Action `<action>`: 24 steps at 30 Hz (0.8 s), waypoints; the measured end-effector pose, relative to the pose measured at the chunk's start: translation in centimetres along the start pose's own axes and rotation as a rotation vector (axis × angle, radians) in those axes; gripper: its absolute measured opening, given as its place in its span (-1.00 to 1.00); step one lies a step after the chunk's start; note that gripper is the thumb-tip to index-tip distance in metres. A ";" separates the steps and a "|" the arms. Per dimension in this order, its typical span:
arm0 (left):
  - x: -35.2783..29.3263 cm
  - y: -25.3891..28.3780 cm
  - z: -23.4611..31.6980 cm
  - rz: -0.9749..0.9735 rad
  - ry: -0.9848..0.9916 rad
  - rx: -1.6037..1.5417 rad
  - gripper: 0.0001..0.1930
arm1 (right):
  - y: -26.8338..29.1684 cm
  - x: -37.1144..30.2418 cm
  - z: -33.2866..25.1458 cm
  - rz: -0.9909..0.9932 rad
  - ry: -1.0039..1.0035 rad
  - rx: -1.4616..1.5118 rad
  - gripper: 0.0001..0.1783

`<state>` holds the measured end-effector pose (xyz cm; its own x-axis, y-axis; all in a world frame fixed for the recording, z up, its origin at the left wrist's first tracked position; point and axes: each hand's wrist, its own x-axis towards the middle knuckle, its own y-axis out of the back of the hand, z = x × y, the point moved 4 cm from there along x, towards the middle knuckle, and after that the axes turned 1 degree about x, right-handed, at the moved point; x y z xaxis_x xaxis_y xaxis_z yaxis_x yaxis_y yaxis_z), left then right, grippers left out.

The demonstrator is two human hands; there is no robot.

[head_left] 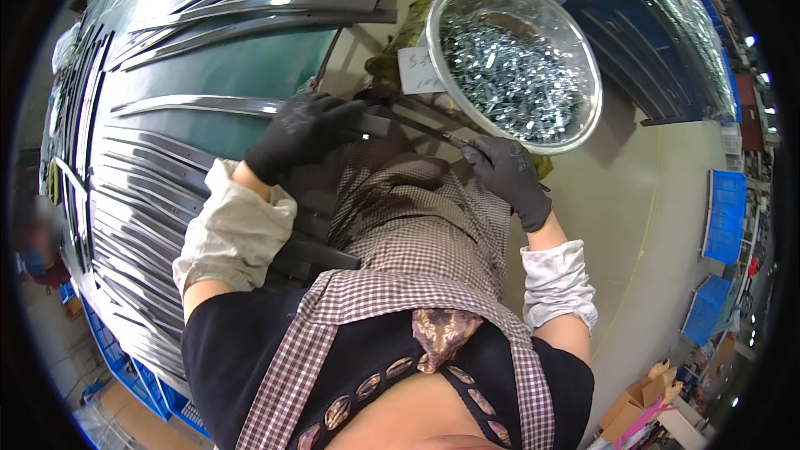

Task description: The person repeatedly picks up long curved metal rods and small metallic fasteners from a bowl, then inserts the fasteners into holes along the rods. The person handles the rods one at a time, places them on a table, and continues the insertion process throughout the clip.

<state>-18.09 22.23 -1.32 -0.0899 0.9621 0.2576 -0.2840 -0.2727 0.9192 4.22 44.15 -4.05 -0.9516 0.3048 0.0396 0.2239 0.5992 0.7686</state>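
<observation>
My left hand [302, 135], in a dark glove, is closed around a long, glossy dark trim strip [196, 103]. The strip runs leftward over the green tabletop, and its blunt end [375, 125] sticks out past my fingers, above my lap. My right hand [507, 177], gloved alike, is closed with its fingertips together, at the end of a thin dark bar [427, 123]. Whether the fingers grip that bar or some small piece beside it is hard to tell. Just beyond this hand stands a clear round tub [593, 108] heaped with small shiny metal clips [517, 75].
Many dark strips [150, 225] lie side by side on the green table [208, 62] at left, with more at its far end. A paper label [417, 72] hangs by the tub. Blue crates [723, 217] and an open cardboard box [637, 404] line the right side.
</observation>
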 end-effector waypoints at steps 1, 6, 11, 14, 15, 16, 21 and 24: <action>0.0 0.5 -0.7 0.030 0.026 -0.003 -0.51 | 0.9 0.0 0.5 0.009 -0.042 0.005 -0.71; -1.8 2.0 -3.8 0.140 0.171 -0.045 -0.61 | 3.4 1.3 4.9 0.175 -0.160 0.053 -0.68; -7.6 2.7 -6.0 0.040 0.732 -0.363 -0.73 | 5.1 4.1 9.0 0.306 -0.208 -0.318 -0.51; -8.8 4.0 -4.8 -0.019 0.921 -0.409 -0.75 | 5.2 6.1 8.7 0.318 -0.165 -0.306 -0.38; -8.4 4.4 -4.4 -0.060 0.891 -0.312 -0.75 | 5.1 6.8 8.3 0.331 -0.129 -0.281 -0.37; -8.0 4.8 -4.3 -0.098 0.861 -0.213 -0.75 | 4.6 7.4 8.3 0.310 -0.182 -0.358 -0.37; -3.7 6.0 -7.7 0.224 0.505 -0.036 -0.71 | 3.0 9.5 12.1 0.213 -0.263 -0.437 -0.48; -1.4 5.4 -11.4 0.281 0.491 0.251 -0.63 | 3.3 9.4 10.8 0.284 -0.169 -0.437 -0.69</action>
<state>-30.35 19.29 -0.13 -0.5747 0.7206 0.3879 0.0424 -0.4472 0.8934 -1.75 57.01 -8.10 -0.8111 0.5464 0.2085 0.3243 0.1235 0.9379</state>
